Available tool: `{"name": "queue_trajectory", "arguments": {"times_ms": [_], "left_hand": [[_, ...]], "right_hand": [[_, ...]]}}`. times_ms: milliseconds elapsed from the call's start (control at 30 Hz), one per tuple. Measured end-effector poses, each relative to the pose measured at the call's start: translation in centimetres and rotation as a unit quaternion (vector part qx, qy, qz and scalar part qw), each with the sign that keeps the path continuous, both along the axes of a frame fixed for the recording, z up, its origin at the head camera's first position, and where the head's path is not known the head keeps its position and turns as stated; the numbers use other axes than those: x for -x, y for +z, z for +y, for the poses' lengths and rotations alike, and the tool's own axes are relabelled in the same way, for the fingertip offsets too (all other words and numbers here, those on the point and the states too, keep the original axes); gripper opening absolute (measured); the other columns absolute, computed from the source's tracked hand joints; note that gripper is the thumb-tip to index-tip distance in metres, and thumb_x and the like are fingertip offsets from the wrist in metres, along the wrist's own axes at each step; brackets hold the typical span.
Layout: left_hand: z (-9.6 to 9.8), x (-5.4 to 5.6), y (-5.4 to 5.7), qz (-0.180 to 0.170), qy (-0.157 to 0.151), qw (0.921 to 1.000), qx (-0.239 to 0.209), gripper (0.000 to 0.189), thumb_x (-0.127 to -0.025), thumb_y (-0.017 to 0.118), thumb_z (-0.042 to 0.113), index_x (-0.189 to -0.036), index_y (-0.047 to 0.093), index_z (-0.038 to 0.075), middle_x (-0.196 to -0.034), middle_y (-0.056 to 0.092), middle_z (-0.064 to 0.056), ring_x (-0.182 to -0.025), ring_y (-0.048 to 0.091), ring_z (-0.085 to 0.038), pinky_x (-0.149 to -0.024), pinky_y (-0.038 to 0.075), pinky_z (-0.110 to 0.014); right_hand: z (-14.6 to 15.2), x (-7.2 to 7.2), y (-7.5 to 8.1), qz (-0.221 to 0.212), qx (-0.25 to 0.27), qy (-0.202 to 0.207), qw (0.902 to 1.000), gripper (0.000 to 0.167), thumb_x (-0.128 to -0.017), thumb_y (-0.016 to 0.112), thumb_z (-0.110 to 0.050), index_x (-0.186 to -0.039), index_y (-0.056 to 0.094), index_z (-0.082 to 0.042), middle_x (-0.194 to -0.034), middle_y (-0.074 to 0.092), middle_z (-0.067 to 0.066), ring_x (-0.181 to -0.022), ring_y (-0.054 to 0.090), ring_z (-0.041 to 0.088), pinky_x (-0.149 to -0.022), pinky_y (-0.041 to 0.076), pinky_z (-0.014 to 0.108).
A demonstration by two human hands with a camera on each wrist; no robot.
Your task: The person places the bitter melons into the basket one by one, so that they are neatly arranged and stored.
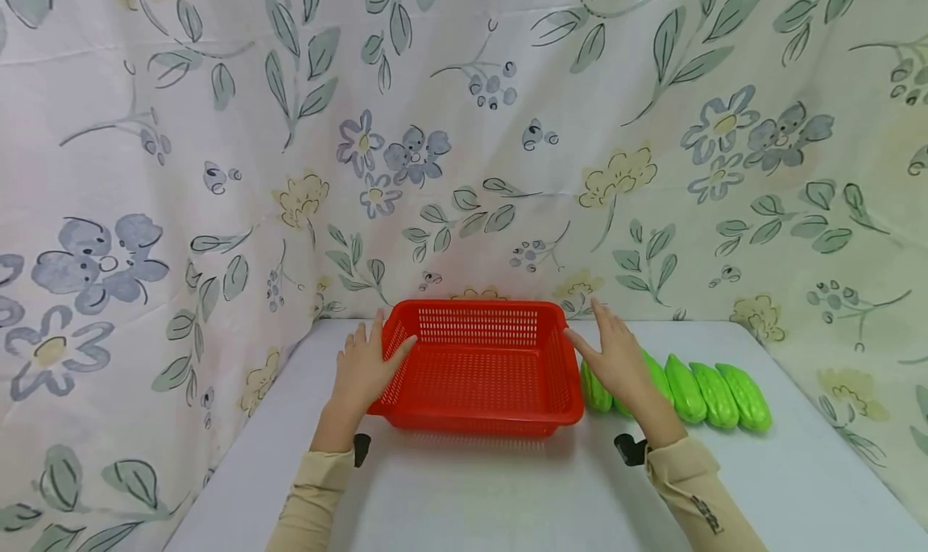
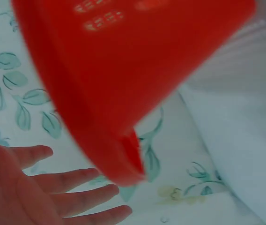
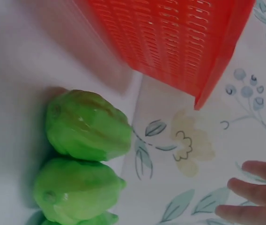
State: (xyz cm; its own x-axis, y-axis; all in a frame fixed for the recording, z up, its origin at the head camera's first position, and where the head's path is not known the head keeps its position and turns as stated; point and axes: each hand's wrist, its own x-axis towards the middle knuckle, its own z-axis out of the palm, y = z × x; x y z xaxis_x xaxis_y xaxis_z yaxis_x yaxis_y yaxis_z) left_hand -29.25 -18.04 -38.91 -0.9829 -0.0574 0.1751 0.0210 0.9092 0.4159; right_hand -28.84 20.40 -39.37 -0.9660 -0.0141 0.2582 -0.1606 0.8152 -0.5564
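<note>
A red plastic basket with slotted walls stands upright on the table, nothing visible inside it. My left hand is at its left rim, fingers straight and spread; the left wrist view shows those fingers beside the rim, apparently not gripping it. Just off the right rim hovers my right hand, its fingers extended and holding nothing. Below and beyond that hand lie several bright green bitter gourds in a row, some partly covered by the hand and forearm. The nearest gourds show bumpy skin in the right wrist view.
The white table runs back to a floral curtain hanging behind and along the sides. Dark wrist-camera mounts sit by both cuffs. The gourds lie close to the basket's right side.
</note>
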Motion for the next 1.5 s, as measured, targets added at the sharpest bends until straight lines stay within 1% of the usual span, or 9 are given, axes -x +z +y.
{"name": "queue_trajectory", "arguments": {"times_ms": [233,400,600,700,767,933,1067,1300,1500], "left_hand": [[-1.3,0.4,-1.2,-0.031,0.011,0.9979,-0.056,0.094,-0.092,0.038,0.07,-0.158,0.006,0.01,-0.154,0.024,-0.034,-0.136,0.033,-0.055,-0.102,0.035,-0.071],[-2.0,0.8,-2.1,-0.055,0.006,0.9903,-0.127,0.1,-0.091,0.039,0.073,-0.158,0.001,0.009,-0.156,0.024,-0.031,-0.136,0.035,-0.052,-0.102,0.037,-0.067],[-2.1,1.1,-2.9,-0.053,0.003,0.9825,-0.178,0.099,-0.091,0.048,0.067,-0.158,0.0,0.012,-0.157,0.025,-0.028,-0.139,0.032,-0.05,-0.102,0.038,-0.066],[-2.2,1.2,-3.3,-0.05,0.001,0.9803,-0.191,0.098,-0.091,0.052,0.062,-0.158,0.0,0.014,-0.156,0.026,-0.028,-0.138,0.034,-0.05,-0.1,0.04,-0.065],[-2.3,1.3,-3.6,-0.047,0.0,0.9794,-0.197,0.097,-0.092,0.054,0.059,-0.158,0.001,0.013,-0.154,0.03,-0.03,-0.134,0.04,-0.05,-0.097,0.044,-0.063],[-2.4,1.3,-4.2,-0.044,-0.001,0.9736,-0.224,0.092,-0.094,0.06,0.046,-0.158,0.003,0.014,-0.139,0.048,-0.034,-0.102,0.065,-0.042,-0.077,0.059,-0.049],[-2.6,1.3,-4.7,-0.053,0.003,0.9666,-0.251,0.089,-0.094,0.062,0.034,-0.158,0.003,0.018,-0.131,0.053,-0.036,-0.086,0.069,-0.037,-0.065,0.06,-0.041],[-2.8,1.5,-5.4,-0.051,0.012,0.9628,-0.265,0.081,-0.094,0.061,0.022,-0.158,0.012,0.018,-0.141,0.046,-0.033,-0.086,0.068,-0.034,-0.066,0.06,-0.04],[-2.9,1.7,-5.7,-0.066,0.013,0.9543,-0.291,0.076,-0.095,0.058,0.017,-0.158,0.015,0.021,-0.15,0.036,-0.029,-0.089,0.064,-0.032,-0.067,0.059,-0.037]], "right_hand": [[0.5,0.3,-1.4,-0.014,0.099,0.004,0.995,0.087,-0.097,0.044,-0.058,-0.158,0.005,-0.01,-0.163,0.014,0.019,-0.147,0.018,0.045,-0.113,0.021,0.067],[0.8,0.7,-2.5,-0.032,0.159,-0.001,0.9867,0.085,-0.098,0.043,-0.057,-0.158,0.001,-0.014,-0.163,0.014,0.02,-0.148,0.016,0.043,-0.116,0.018,0.065],[0.9,0.8,-3.6,-0.06,0.204,-0.024,0.9769,0.084,-0.098,0.041,-0.059,-0.158,0.0,-0.018,-0.162,0.019,0.02,-0.148,0.017,0.041,-0.117,0.019,0.062],[0.9,0.8,-4.0,-0.065,0.217,-0.033,0.9735,0.082,-0.098,0.04,-0.058,-0.158,0.001,-0.017,-0.162,0.02,0.019,-0.149,0.018,0.04,-0.118,0.019,0.061],[0.9,0.8,-4.3,-0.062,0.227,-0.036,0.9712,0.081,-0.099,0.041,-0.056,-0.158,0.003,-0.016,-0.161,0.021,0.019,-0.148,0.018,0.04,-0.118,0.019,0.06],[0.9,0.8,-5.0,-0.056,0.247,-0.037,0.9668,0.08,-0.099,0.042,-0.054,-0.158,0.005,-0.016,-0.161,0.022,0.019,-0.148,0.019,0.04,-0.117,0.021,0.061],[0.8,0.8,-5.5,-0.052,0.252,-0.036,0.9657,0.08,-0.099,0.042,-0.054,-0.158,0.004,-0.017,-0.161,0.022,0.019,-0.148,0.02,0.039,-0.117,0.021,0.06],[0.6,0.8,-6.0,-0.046,0.259,-0.033,0.9641,0.079,-0.099,0.043,-0.053,-0.158,0.004,-0.017,-0.161,0.023,0.018,-0.149,0.019,0.038,-0.117,0.022,0.06],[0.6,0.9,-6.5,-0.044,0.269,-0.033,0.9617,0.078,-0.099,0.043,-0.053,-0.158,0.005,-0.017,-0.161,0.023,0.018,-0.149,0.02,0.038,-0.117,0.022,0.06]]}}
